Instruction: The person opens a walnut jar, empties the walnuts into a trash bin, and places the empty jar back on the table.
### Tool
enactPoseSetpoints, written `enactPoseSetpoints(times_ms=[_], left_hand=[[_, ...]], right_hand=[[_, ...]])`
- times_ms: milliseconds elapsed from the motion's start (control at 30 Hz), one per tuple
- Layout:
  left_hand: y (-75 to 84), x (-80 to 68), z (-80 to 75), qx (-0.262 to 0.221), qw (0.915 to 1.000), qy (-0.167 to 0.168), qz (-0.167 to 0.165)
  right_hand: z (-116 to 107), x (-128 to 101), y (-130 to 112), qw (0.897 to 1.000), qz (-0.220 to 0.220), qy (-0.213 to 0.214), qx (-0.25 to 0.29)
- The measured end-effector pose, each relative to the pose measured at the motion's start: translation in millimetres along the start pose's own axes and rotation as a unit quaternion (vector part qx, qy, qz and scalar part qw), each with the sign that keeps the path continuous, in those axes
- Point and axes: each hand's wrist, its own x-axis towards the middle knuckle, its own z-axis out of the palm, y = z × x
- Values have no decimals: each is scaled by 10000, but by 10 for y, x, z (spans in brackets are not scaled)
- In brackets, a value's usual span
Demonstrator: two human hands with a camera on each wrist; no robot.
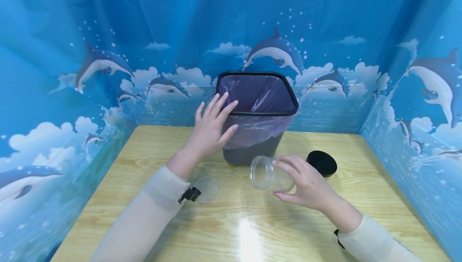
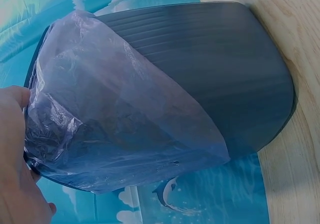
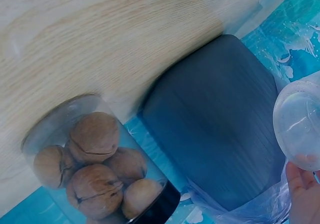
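1. The clear plastic jar (image 1: 268, 174) lies tipped on its side, open mouth toward the left, near the middle of the worktop (image 1: 252, 230) just in front of the waste bin (image 1: 252, 150).
2. The right hand (image 1: 306, 184) has its grip wrapped around the jar: fingers curled over the top, thumb underneath.
3. The left hand (image 1: 211, 127) rests against the bin's left upper side, its grip spread with straight fingers lying on the rim and on the purple bin liner (image 1: 258, 93) folded over it.
4. The bin is dark grey and stands toward the worktop's far edge, roughly at its centre.
5. A black lid (image 1: 322, 162) lies flat on the worktop just right of the right hand.
6. The right wrist view shows a second jar holding walnuts (image 3: 95, 164) lying on the worktop beside the bin.
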Motion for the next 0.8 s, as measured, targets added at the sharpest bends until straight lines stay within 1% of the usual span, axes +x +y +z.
enactPoseSetpoints(times_ms=[200,500,800], left_hand=[[-5,-13,4,-46,10000,54,48],[-26,-48,18,-103,9996,226,161],[-4,-183,-67,-69,9996,195,180]], right_hand=[[20,25,-7,10000,-36,-40,10],[41,29,-11,10000,-27,-16,6],[52,17,-24,10000,7,-34,38]])
